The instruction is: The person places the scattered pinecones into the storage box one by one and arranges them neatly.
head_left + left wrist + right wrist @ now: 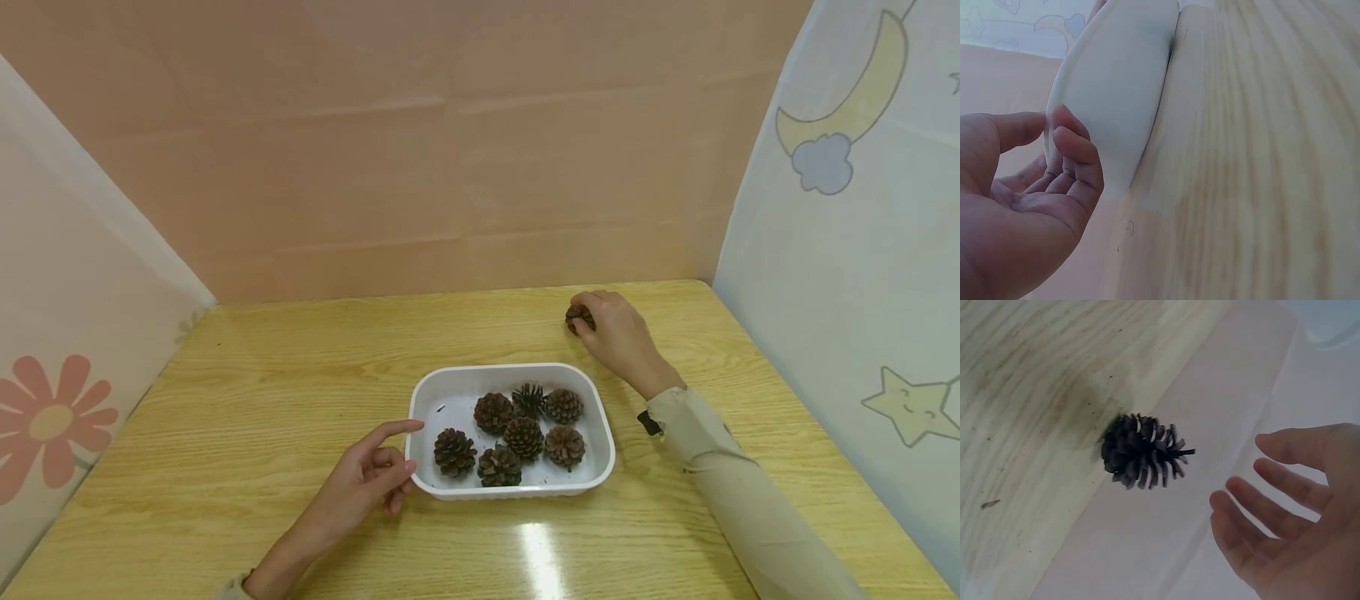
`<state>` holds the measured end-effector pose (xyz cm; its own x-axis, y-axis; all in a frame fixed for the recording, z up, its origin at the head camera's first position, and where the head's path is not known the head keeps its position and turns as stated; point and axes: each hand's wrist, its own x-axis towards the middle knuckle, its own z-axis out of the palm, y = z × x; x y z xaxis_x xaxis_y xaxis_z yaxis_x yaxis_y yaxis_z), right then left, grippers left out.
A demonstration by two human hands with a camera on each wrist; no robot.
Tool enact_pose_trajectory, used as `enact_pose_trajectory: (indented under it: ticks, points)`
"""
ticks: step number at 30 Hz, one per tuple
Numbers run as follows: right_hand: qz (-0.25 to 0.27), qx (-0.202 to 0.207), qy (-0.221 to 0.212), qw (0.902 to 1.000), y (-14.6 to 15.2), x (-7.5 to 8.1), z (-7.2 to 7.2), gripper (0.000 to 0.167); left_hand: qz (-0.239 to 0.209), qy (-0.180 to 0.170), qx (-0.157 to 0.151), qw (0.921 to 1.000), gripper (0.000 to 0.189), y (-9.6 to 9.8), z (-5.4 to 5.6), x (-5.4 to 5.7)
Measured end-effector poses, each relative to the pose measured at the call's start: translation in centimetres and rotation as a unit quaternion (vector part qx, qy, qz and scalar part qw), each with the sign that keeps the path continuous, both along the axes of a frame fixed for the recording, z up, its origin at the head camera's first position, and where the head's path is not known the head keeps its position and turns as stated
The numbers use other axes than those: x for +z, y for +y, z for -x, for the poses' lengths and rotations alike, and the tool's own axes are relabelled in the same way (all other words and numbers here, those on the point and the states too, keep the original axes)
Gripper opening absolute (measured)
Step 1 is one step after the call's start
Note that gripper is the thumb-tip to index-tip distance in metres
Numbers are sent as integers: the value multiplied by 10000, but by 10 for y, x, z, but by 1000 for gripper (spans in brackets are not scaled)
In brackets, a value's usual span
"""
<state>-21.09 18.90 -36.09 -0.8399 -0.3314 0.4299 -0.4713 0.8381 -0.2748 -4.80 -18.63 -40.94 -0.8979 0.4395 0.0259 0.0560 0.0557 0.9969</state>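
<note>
A white plastic tray [517, 492] holds several brown pine cones [522, 437]. My left hand [360, 483] is at the tray's left end, its thumb and fingers at the rim; in the left wrist view the thumb meets the edge, with curled fingers beside the outer wall. Beyond the tray, at the back right, a single pine cone [1144, 452] stands on the table with its stem pointing up. Around it in the head view is my right hand [618, 333]; the right wrist view shows loosely bent fingers [1285, 450] apart from the cone.
The wooden table [262, 400] reaches back to a plain orange-brown cloth wall [450, 167]. Printed white cloth panels stand at the left [60, 250] and right [840, 275]. Small dark flakes lie on the tabletop and inside the tray.
</note>
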Motion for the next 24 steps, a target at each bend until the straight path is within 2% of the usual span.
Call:
enact_pose_trajectory:
  ticks: [5, 12, 15, 24]
  points:
    - [136, -335, -311, 9989, 5, -5, 10, 34, -11, 32, -4, 10000, 50, 1, 0, 0]
    - [67, -493, -1209, 9914, 11, -19, 15, 44, -42, 122, -87, 9999, 50, 1, 0, -3]
    - [50, -424, -1297, 9906, 12, -24, 16, 41, -37, 93, -71, 9999, 50, 1, 0, -3]
    - [194, -435, -1133, 9924, 15, -26, 17, 32, 68, 5, -3, 10000, 51, 2, 1, 0]
